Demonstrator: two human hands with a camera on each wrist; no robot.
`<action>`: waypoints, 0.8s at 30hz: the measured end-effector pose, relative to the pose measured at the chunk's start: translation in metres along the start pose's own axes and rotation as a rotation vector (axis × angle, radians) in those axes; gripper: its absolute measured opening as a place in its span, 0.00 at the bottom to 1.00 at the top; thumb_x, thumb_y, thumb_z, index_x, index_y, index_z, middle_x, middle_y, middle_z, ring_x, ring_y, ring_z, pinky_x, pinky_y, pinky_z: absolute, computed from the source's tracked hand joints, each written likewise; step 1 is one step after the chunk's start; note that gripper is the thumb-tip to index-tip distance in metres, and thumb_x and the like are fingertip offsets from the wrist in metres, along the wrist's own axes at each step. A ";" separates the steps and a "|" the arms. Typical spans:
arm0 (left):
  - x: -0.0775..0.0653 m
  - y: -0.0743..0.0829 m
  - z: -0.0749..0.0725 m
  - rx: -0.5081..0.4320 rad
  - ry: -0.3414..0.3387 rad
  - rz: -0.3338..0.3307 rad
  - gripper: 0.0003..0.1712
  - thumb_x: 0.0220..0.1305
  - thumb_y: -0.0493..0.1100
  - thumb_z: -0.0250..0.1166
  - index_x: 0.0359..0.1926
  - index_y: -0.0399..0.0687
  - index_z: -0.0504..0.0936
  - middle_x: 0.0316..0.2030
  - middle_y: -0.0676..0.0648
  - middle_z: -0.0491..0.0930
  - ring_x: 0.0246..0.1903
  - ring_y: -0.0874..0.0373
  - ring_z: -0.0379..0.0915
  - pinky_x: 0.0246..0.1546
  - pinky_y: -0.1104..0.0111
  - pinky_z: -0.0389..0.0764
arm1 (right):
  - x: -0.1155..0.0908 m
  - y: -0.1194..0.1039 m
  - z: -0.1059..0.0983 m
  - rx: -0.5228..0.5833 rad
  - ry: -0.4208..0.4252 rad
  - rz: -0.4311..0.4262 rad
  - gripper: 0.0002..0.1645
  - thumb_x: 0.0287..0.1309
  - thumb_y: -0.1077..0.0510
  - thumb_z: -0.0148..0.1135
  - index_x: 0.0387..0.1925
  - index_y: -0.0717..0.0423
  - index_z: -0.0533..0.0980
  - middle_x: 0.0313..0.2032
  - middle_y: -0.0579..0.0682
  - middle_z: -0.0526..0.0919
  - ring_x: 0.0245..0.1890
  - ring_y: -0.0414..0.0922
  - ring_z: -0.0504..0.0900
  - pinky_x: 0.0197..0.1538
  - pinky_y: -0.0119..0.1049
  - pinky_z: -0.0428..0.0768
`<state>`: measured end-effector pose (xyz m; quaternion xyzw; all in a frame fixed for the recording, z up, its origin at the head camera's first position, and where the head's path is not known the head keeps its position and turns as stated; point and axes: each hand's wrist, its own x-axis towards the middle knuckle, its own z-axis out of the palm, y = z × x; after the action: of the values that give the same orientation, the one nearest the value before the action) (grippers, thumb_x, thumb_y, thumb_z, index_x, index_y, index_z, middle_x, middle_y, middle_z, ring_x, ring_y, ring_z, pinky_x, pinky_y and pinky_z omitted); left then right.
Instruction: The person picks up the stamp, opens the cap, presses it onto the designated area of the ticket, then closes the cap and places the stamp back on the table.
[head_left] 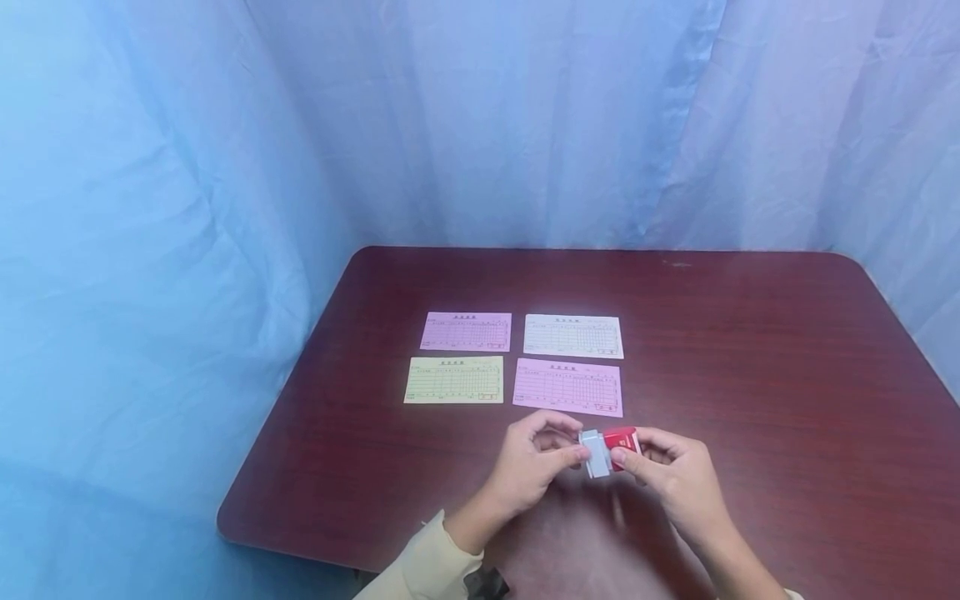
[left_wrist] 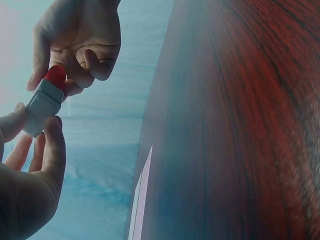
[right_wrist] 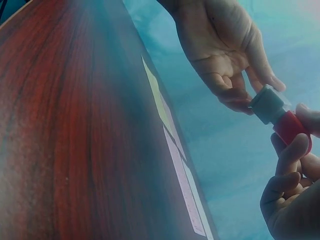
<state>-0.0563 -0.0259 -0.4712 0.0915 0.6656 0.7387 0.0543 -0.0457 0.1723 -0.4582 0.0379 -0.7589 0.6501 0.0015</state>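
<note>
A small red stamp with a grey cap is held level between both hands above the near part of the table. My left hand pinches the grey cap between thumb and fingers. The stamp's red body is gripped by my right hand, its thumb lying across the front. In the right wrist view the grey cap sits at the end of the red body. Just beyond the hands lies a pink slip with a red mark in its lower right corner.
Beside that slip is a yellow slip; behind them lie another pink slip and a white slip. All rest flat on the dark red-brown table. Blue curtains hang behind it and at its left.
</note>
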 end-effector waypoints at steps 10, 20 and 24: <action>0.002 -0.003 0.003 -0.072 0.041 -0.020 0.14 0.57 0.25 0.71 0.44 0.25 0.80 0.34 0.29 0.83 0.30 0.63 0.82 0.35 0.70 0.85 | 0.002 0.002 0.006 0.061 0.051 0.042 0.14 0.53 0.72 0.72 0.40 0.78 0.80 0.18 0.51 0.80 0.17 0.36 0.73 0.20 0.30 0.74; 0.006 -0.006 0.004 -0.094 0.069 -0.023 0.12 0.56 0.25 0.72 0.41 0.26 0.79 0.33 0.30 0.83 0.31 0.62 0.82 0.37 0.66 0.86 | 0.005 0.001 0.010 0.175 0.041 0.078 0.19 0.53 0.73 0.71 0.45 0.83 0.77 0.23 0.52 0.87 0.20 0.43 0.85 0.28 0.33 0.84; 0.008 -0.008 0.003 -0.087 0.070 -0.021 0.12 0.56 0.25 0.72 0.41 0.26 0.79 0.33 0.30 0.84 0.30 0.62 0.82 0.36 0.66 0.86 | 0.006 0.002 0.011 0.169 0.037 0.100 0.20 0.54 0.73 0.71 0.46 0.83 0.76 0.25 0.53 0.87 0.21 0.45 0.86 0.31 0.34 0.84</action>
<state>-0.0635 -0.0205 -0.4784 0.0562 0.6352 0.7692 0.0424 -0.0514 0.1610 -0.4615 -0.0120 -0.7020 0.7118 -0.0199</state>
